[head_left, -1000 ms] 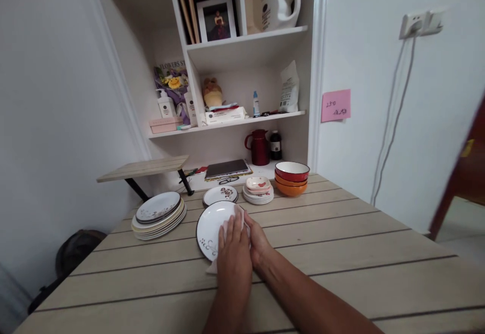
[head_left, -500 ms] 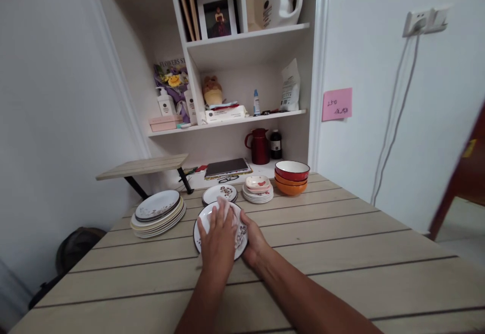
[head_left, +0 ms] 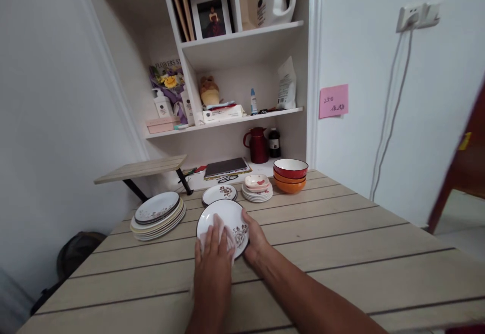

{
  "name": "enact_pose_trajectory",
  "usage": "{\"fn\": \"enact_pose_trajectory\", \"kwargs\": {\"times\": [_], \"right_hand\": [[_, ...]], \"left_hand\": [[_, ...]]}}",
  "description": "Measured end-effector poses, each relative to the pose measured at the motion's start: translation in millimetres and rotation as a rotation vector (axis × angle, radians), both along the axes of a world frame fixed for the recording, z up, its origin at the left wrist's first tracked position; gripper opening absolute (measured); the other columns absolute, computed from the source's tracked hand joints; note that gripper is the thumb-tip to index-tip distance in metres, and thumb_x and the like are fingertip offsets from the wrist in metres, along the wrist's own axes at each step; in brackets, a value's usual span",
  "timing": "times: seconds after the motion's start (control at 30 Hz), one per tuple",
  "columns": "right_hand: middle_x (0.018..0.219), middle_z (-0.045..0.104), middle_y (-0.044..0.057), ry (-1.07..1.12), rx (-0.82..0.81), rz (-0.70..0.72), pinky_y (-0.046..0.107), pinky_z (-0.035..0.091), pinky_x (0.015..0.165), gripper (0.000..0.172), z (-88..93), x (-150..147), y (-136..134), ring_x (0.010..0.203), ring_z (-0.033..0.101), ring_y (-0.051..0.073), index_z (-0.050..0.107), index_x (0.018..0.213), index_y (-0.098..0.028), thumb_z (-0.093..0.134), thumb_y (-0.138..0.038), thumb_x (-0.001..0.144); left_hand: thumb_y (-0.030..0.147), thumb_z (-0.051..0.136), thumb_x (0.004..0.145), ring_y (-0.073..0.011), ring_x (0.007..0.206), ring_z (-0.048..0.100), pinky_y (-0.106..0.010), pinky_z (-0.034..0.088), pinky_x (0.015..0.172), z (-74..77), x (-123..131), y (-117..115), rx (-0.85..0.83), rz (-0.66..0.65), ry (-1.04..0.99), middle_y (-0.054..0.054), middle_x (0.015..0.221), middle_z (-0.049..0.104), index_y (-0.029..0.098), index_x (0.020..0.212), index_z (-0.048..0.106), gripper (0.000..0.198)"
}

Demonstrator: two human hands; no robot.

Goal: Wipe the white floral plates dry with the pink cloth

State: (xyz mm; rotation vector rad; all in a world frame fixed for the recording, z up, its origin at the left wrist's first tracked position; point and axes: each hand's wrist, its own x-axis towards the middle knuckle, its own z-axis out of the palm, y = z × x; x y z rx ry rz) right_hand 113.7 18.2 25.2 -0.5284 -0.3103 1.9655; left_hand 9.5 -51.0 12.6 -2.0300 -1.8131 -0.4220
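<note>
A white plate with a dark rim and brown floral print is tilted toward me above the table. My right hand grips its right edge, thumb on top and the other fingers hidden underneath. My left hand presses a thin pale pink cloth against the lower left of the plate's face, its fingers laid over the cloth. Just behind stands a short stack of similar plates.
Left on the wooden table is a taller plate stack beside a small raised shelf. Small heart-patterned dishes and stacked red and orange bowls stand at the back. Behind them are a red jug and a laptop.
My left hand has slid the cloth down and left across the plate, uncovering more of its upper face and floral print. The right hand keeps its grip.
</note>
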Motion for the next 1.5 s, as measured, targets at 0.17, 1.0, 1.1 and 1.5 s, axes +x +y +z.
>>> {"fn": "enact_pose_trajectory", "kwargs": {"times": [0.17,1.0,1.1,1.5], "right_hand": [[0.09,0.073,0.015,-0.03,0.01,0.059,0.039,0.05,0.087,0.057,-2.4,2.2,-2.3,0.083,0.069,0.025,0.059,0.115,-0.005,0.05,-0.052,0.085],[0.094,0.073,0.015,-0.028,0.034,0.013,0.037,0.051,0.086,0.053,-1.9,1.6,-2.3,0.087,0.07,0.024,0.057,0.119,-0.004,0.047,-0.047,0.088],[0.097,0.073,0.015,-0.019,0.061,0.073,0.037,0.05,0.087,0.057,-3.7,3.1,-1.4,0.089,0.069,0.024,0.057,0.12,-0.004,0.046,-0.05,0.088],[0.096,0.073,0.015,0.001,0.019,-0.016,0.039,0.049,0.089,0.05,-2.3,-0.3,-1.0,0.093,0.069,0.023,0.056,0.122,-0.006,0.045,-0.043,0.09]], "left_hand": [[0.014,0.037,0.088,-0.0251,0.139,0.029,-0.055,0.026,0.109,0.2,12.3,4.0,-0.046,-0.085,-0.039,-0.002,0.152,0.029,0.032,0.139,0.038,0.054],[0.015,0.038,0.089,-0.0243,0.14,0.024,-0.052,0.022,0.112,-10.4,4.0,13.4,0.076,0.009,-0.06,-0.003,0.155,0.019,0.026,0.14,0.037,0.053],[0.016,0.037,0.09,-0.0239,0.141,0.024,-0.055,0.019,0.112,-5.7,6.3,23.6,0.036,-0.018,-0.097,0.0,0.155,0.019,0.033,0.141,0.033,0.054],[0.029,0.035,0.092,-0.028,0.14,0.025,-0.064,0.013,0.109,12.6,-6.0,44.7,0.044,0.142,-0.108,-0.007,0.154,0.022,0.025,0.137,0.041,0.046]]}}
